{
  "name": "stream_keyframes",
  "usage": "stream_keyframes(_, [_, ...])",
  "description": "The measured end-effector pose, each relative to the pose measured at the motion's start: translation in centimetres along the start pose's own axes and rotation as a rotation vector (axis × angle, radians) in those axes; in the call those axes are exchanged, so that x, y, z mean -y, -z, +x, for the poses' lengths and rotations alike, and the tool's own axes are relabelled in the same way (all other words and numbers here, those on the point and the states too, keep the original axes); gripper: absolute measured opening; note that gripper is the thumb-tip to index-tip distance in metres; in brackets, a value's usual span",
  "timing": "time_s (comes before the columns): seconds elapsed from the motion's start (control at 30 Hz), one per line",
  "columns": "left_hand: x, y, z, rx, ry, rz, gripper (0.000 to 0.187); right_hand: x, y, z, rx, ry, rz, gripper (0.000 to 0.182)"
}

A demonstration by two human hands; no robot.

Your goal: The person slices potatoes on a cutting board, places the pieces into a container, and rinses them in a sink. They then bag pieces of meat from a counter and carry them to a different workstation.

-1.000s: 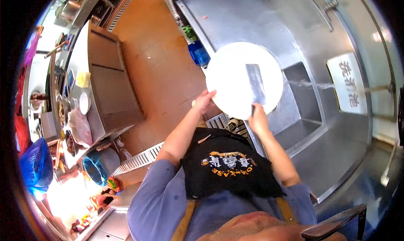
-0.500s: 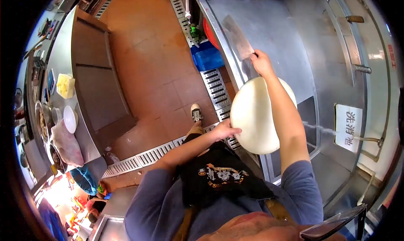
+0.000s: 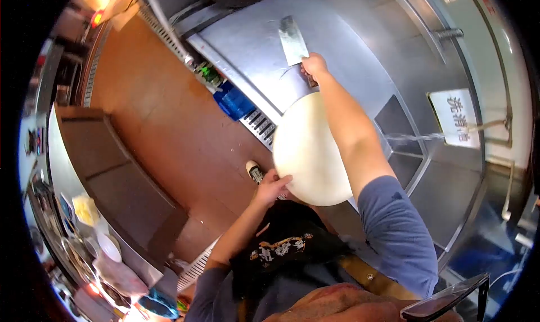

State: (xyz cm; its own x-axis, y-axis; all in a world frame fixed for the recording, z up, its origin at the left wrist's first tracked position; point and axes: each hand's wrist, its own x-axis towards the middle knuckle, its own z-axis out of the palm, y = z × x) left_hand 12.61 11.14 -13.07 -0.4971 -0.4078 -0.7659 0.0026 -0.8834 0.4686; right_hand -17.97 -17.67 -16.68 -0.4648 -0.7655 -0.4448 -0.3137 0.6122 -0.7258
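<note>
My left hand [image 3: 273, 187] grips the near-left edge of a thick, round, off-white cutting board [image 3: 306, 153], the thumb lying on its face. The board is tilted up at the edge of the steel counter [image 3: 354, 54]. Stretched out past the board, my right hand [image 3: 315, 66] is closed round the handle of a cleaver [image 3: 293, 43]. Its broad blade points away from me, over the counter's metal surface. My right forearm crosses in front of the board and hides its right part.
Water runs from a pipe [image 3: 488, 126] into the steel sink [image 3: 406, 136] on the right, beside a white sign [image 3: 453, 111]. A blue container [image 3: 233, 101] stands below the counter's left edge. At far left, another counter holds a white bowl [image 3: 109, 247] and a yellow block [image 3: 85, 210].
The view has swung round to the right. My right hand has carried the cleaver from the counter's edge farther in over its surface. The board has stayed in my left hand.
</note>
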Motion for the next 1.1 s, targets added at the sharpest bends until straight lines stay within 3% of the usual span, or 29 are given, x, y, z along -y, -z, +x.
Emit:
stream_keyframes(0.07, [-1.2,1.3,-0.1,-0.059,-0.030,-0.013,0.028,-3.3,3.9,2.7,-0.111,-0.014,-0.114,0.013])
stream_keyframes(0.13, [-2.1,3.1,0.2,-0.128,-0.048,-0.073,0.035,-6.5,8.2,2.9,-0.177,-0.073,-0.052,0.017])
stream_keyframes(0.17, [-2.1,2.0,0.6,-0.163,-0.100,-0.063,0.027,-9.2,11.6,2.6,-0.201,-0.126,-0.055,0.020])
stream_keyframes(0.27, [-5.2,5.0,-0.3,-0.210,-0.186,0.022,0.017,-15.6,15.7,-0.7,-0.267,-0.253,0.169,0.021])
stream_keyframes(0.33, [-6.0,7.1,0.3,-0.182,-0.233,-0.139,0.021,-18.9,17.6,-5.0,-0.453,-0.377,0.349,0.023])
stream_keyframes(0.37, [-6.2,7.3,0.1,-0.182,-0.235,-0.128,0.021,-22.1,18.9,-6.6,-0.431,-0.383,0.296,0.028])
stream_keyframes(0.4, [-5.7,5.1,0.6,-0.174,-0.279,-0.184,0.034,-25.4,22.4,-9.6,-0.351,-0.097,-0.203,0.032])
stream_keyframes(0.43, [-6.1,5.9,0.1,-0.159,-0.326,-0.246,0.048,-26.3,22.4,-11.8,-0.405,-0.299,-0.124,0.038])
stream_keyframes(0.47, [-5.5,6.5,0.0,-0.162,-0.335,-0.240,0.048,-26.0,22.0,-15.1,-0.576,-0.308,-0.075,0.039])
stream_keyframes(0.6, [-1.7,8.1,0.6,-0.083,-0.186,-0.271,0.057,-25.6,20.2,-21.5,-0.693,-0.267,0.088,0.029])
stream_keyframes(0.67, [-0.5,2.5,-0.2,0.046,-0.183,-0.441,0.052,-28.8,21.1,-20.6,-0.790,0.088,-0.338,0.027])
stream_keyframes(0.73, [-0.7,2.1,-0.4,-0.042,-0.234,-0.427,0.051,-23.0,19.5,-18.5,-0.515,0.058,-0.033,0.033])
stream_keyframes(0.83, [-0.7,1.4,0.6,-0.058,-0.308,-0.441,0.057,-16.3,16.9,-11.3,-0.165,0.151,0.177,0.034])
stream_keyframes(0.87, [-0.3,0.6,0.4,-0.067,-0.308,-0.431,0.057,-15.6,15.9,-8.4,-0.092,0.296,0.278,0.018])
stream_keyframes(0.97, [-0.7,0.9,1.5,-0.134,-0.388,-0.483,0.062,-11.6,13.7,-3.2,-0.069,0.312,0.175,0.015])
stream_keyframes(1.0, [-2.2,-1.5,0.1,-0.229,-0.363,-0.494,0.063,-10.8,13.4,-1.9,-0.087,0.229,0.292,0.017])
stream_keyframes(1.1, [-3.0,0.8,1.5,-0.132,-0.393,-0.532,0.062,-11.7,12.5,-0.3,-0.193,0.064,0.591,0.013])
